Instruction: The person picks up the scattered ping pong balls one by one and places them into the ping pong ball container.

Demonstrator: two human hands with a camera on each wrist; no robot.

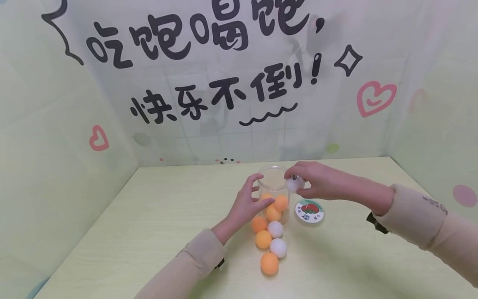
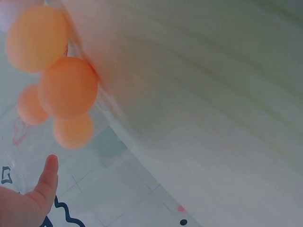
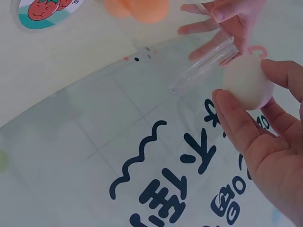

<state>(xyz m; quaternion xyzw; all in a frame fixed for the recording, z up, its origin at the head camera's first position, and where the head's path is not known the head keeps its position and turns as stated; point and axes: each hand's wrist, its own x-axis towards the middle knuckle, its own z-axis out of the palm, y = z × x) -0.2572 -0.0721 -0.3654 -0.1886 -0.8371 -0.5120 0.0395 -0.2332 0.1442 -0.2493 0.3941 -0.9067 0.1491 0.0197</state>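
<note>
A clear plastic jar (image 1: 274, 187) stands upright on the table, several orange ping-pong balls (image 1: 281, 203) low inside it. My left hand (image 1: 244, 204) holds the jar from the left, thumb across the front and fingers round the far side. Beside the jar's rim, at its right, my right hand (image 1: 315, 180) pinches a white ping-pong ball (image 1: 295, 185) between thumb and fingers. The right wrist view shows that same white ball (image 3: 248, 82) in the fingertips, with the jar's rim (image 3: 203, 66) just beyond it.
In front of the jar, orange balls (image 1: 269, 264) and white balls (image 1: 278, 248) lie close together on the table (image 1: 168, 232). A round lid (image 1: 309, 211) with a tomato picture lies right of the jar. A printed cloth (image 1: 209, 141) hangs behind the table.
</note>
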